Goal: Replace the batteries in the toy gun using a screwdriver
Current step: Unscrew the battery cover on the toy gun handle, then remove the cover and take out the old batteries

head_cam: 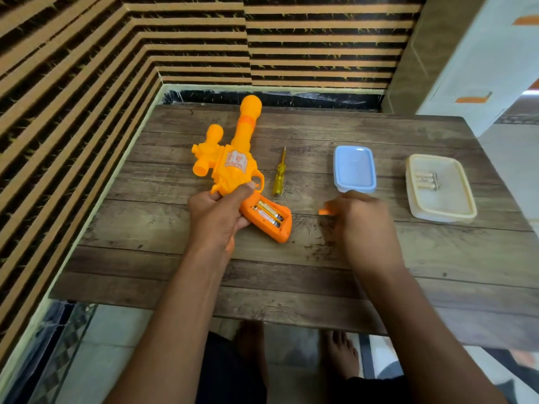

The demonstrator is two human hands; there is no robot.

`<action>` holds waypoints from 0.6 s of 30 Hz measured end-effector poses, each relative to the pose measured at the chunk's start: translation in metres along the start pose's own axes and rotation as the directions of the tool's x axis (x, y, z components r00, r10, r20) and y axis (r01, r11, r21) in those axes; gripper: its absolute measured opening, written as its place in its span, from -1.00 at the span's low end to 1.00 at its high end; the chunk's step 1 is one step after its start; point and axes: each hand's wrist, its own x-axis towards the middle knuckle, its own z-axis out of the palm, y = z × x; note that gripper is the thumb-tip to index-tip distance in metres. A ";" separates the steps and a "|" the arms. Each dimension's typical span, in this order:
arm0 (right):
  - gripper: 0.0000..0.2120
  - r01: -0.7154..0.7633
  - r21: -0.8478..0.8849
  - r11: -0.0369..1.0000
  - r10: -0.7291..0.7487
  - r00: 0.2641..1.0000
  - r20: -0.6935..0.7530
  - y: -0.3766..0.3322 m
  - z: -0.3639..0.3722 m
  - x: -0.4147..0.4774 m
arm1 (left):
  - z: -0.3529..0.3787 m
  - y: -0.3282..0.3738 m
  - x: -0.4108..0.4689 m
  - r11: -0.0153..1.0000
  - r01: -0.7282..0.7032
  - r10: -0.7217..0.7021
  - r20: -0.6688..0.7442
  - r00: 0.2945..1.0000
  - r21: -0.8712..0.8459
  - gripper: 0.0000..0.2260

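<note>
An orange toy gun [233, 158] lies on the wooden table [291, 263], barrel pointing away. My left hand [217, 214] grips it just behind the trigger. The battery bay in the handle [269, 214] is uncovered and shows batteries inside. My right hand [360, 220] hovers right of the handle and pinches a small orange piece [323, 212], blurred, probably the battery cover. A yellow-handled screwdriver [279, 175] lies on the table between the gun and a blue box.
A blue plastic box [354, 169] stands behind my right hand. A cream plastic box [440, 189] at the right holds several batteries [426, 180]. Striped walls close off the table's left and far sides. My bare feet show below the front edge.
</note>
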 end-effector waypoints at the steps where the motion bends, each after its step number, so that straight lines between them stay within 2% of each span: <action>1: -0.85 -0.005 -0.011 1.000 0.006 0.999 0.041 0.002 0.001 0.001 | -0.001 0.000 0.000 1.000 0.000 0.000 0.007 1.000 -0.003 -0.90; 4: -0.98 0.000 -0.006 1.000 0.001 0.990 0.138 0.007 0.002 0.002 | -0.002 0.001 0.000 1.000 0.006 -0.006 0.017 1.000 -0.004 -0.90; 12: -0.48 0.024 -0.013 1.000 -0.019 0.951 0.309 0.002 -0.012 -0.005 | -0.002 0.000 0.002 1.000 0.016 -0.016 0.019 1.000 -0.020 -0.89; 15: -0.39 0.031 0.022 0.999 -0.036 0.961 0.275 -0.003 -0.015 -0.007 | -0.003 -0.001 0.003 0.999 0.025 -0.025 0.019 1.000 -0.024 -0.89; 18: -0.46 0.038 0.082 0.996 -0.052 0.983 0.174 -0.007 -0.011 -0.007 | -0.004 -0.002 0.004 0.999 0.034 -0.034 0.008 0.999 -0.033 -0.89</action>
